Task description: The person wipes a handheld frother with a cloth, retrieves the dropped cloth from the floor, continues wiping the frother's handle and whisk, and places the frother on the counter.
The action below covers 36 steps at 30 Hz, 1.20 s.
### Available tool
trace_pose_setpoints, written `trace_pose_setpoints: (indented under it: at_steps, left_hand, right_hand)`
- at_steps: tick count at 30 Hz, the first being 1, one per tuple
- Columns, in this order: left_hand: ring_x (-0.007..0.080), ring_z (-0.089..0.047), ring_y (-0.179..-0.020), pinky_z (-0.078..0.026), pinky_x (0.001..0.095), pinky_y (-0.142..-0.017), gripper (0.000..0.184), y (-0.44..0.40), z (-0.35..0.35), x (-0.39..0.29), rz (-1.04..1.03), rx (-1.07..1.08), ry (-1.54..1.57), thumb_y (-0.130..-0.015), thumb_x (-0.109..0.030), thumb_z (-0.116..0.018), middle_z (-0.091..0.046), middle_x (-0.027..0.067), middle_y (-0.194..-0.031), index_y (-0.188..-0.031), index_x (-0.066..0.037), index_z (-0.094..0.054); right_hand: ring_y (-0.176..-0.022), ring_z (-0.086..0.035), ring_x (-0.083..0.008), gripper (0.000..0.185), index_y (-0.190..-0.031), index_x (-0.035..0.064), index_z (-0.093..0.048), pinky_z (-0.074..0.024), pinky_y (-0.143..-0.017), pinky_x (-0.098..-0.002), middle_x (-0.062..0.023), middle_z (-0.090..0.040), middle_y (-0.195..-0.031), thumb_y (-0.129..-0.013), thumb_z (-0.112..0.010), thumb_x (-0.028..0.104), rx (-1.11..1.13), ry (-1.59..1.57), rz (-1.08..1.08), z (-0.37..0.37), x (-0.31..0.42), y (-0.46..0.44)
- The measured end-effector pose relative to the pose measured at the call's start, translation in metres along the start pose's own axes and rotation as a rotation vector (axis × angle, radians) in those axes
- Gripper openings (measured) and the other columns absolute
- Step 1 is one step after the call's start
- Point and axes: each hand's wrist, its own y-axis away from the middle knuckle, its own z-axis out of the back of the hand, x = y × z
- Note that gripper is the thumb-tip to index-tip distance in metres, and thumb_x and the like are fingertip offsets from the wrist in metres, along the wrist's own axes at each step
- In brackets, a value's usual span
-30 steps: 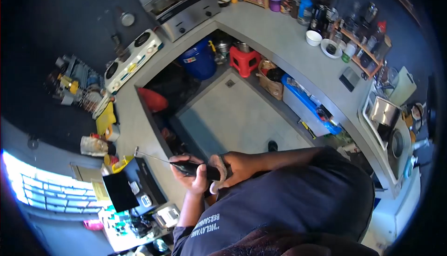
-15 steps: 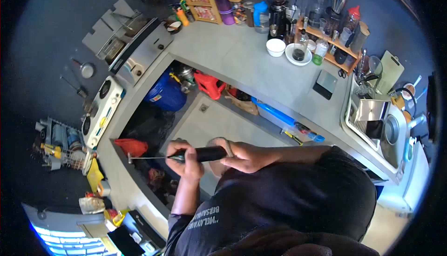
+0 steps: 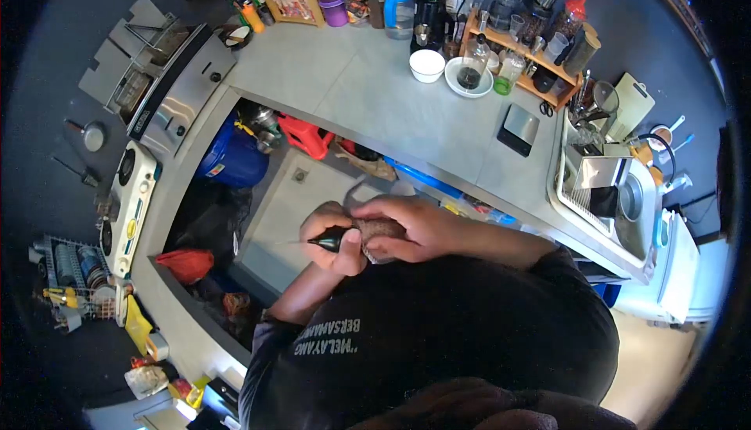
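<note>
Close before the black shirt (image 3: 461, 336), the dark tool (image 3: 328, 240) lay clasped in the left hand (image 3: 345, 256), thumb pressed on it; the right hand (image 3: 417, 231) closed on brown cloth (image 3: 383, 230). Past the near edge of the counter (image 3: 371, 98), a scale (image 3: 518, 129) lay by the dish rack (image 3: 575, 195).
</note>
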Motion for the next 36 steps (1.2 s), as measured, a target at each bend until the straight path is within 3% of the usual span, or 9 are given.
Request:
trace_pose_setpoints:
  at_steps: [3,11,17,20,27,30,33,35,36]
  left_hand:
    - [0.0164,-0.048,-0.064,-0.039,0.0316,-0.059,0.019,-0.035,0.014,0.019,-0.073,-0.046,0.051,-0.078,-0.016,-0.066,-0.054,0.0081,-0.072,-0.083,-0.001,-0.056]
    - [0.0131,-0.047,-0.063,-0.037,0.0287,-0.057,0.022,-0.064,0.07,0.037,0.073,0.118,-0.022,-0.077,-0.018,-0.067,-0.052,0.0058,-0.07,-0.08,-0.001,-0.054]
    - [0.0143,-0.044,-0.063,-0.035,0.0297,-0.059,0.022,-0.118,0.139,0.007,0.145,0.024,-0.057,-0.077,-0.021,-0.063,-0.05,0.0049,-0.072,-0.08,-0.001,-0.054]
    - [0.0141,-0.044,-0.063,-0.035,0.0302,-0.058,0.025,-0.105,0.147,0.019,0.111,-0.009,-0.094,-0.079,-0.023,-0.064,-0.05,0.0054,-0.072,-0.077,-0.001,-0.052]
    - [0.0182,-0.046,-0.056,-0.033,0.0314,-0.052,0.029,-0.092,0.19,-0.003,0.054,0.248,-0.384,-0.076,-0.026,-0.067,-0.048,0.0064,-0.063,-0.072,-0.003,-0.05]
    - [0.0171,-0.045,-0.058,-0.035,0.0325,-0.054,0.031,-0.094,0.187,-0.037,0.173,-0.02,-0.394,-0.077,-0.029,-0.066,-0.047,0.0051,-0.064,-0.072,-0.003,-0.051]
    - [0.0182,-0.047,-0.071,-0.04,0.0328,-0.065,0.039,-0.065,0.169,-0.046,0.244,-0.043,-0.509,-0.08,-0.039,-0.062,-0.049,0.007,-0.076,-0.085,-0.001,-0.053]
    - [0.0321,-0.053,-0.069,-0.045,0.0386,-0.066,0.031,-0.048,0.148,-0.051,0.161,0.035,-0.424,-0.079,-0.027,-0.066,-0.055,0.0138,-0.077,-0.09,0.0,-0.054]
    - [0.0273,-0.051,-0.071,-0.044,0.037,-0.067,0.034,-0.037,0.138,-0.049,0.123,-0.038,-0.495,-0.08,-0.031,-0.066,-0.054,0.0114,-0.079,-0.093,-0.001,-0.054]
  right_hand:
    - [-0.08,-0.067,-0.0353,0.033,-0.104,0.0043,-0.055,-0.0513,-0.068,-0.0424,-0.0192,-0.065,-0.088,-0.093,-0.064,0.033,0.254,0.022,-0.409,-0.003,-0.012,-0.014]
    - [-0.067,-0.06,-0.0312,0.039,-0.097,0.0024,-0.049,-0.0452,-0.06,-0.0412,-0.0176,-0.058,-0.076,-0.096,-0.059,0.04,0.147,0.007,-0.239,-0.029,-0.012,-0.084]
    - [-0.084,-0.059,-0.0166,0.038,-0.111,0.0003,-0.051,-0.0465,-0.071,-0.0347,-0.0094,-0.061,-0.09,-0.101,-0.052,0.037,0.014,-0.258,-0.104,-0.091,-0.033,-0.116]
    - [-0.091,-0.055,-0.0121,0.037,-0.114,0.0001,-0.051,-0.0459,-0.078,-0.0309,-0.0046,-0.059,-0.094,-0.103,-0.048,0.036,0.096,-0.293,-0.181,-0.089,-0.028,-0.135]
    - [-0.074,-0.053,-0.0073,0.034,-0.118,0.0035,-0.048,-0.0454,-0.065,-0.024,-0.0035,-0.057,-0.089,-0.106,-0.042,0.035,0.433,-0.787,-0.276,-0.113,-0.033,-0.149]
    - [-0.075,-0.054,-0.0085,0.034,-0.123,0.0037,-0.047,-0.0457,-0.066,-0.0251,-0.0043,-0.058,-0.09,-0.105,-0.044,0.032,0.533,-0.895,-0.406,-0.116,-0.027,-0.148]
    - [-0.095,-0.057,-0.0115,0.038,-0.136,0.0023,-0.043,-0.0485,-0.082,-0.0289,-0.0064,-0.058,-0.108,-0.104,-0.048,0.022,0.657,-1.005,-0.427,-0.108,-0.035,-0.146]
    - [-0.106,-0.056,-0.0128,0.04,-0.14,0.0018,-0.041,-0.0476,-0.091,-0.0297,-0.0069,-0.057,-0.118,-0.104,-0.048,0.018,0.658,-1.006,-0.581,-0.099,-0.031,-0.139]
    - [-0.117,-0.052,-0.014,0.042,-0.143,0.0012,-0.04,-0.0426,-0.101,-0.0308,-0.0068,-0.054,-0.128,-0.103,-0.048,0.014,0.756,-0.991,-0.662,-0.087,-0.026,-0.139]
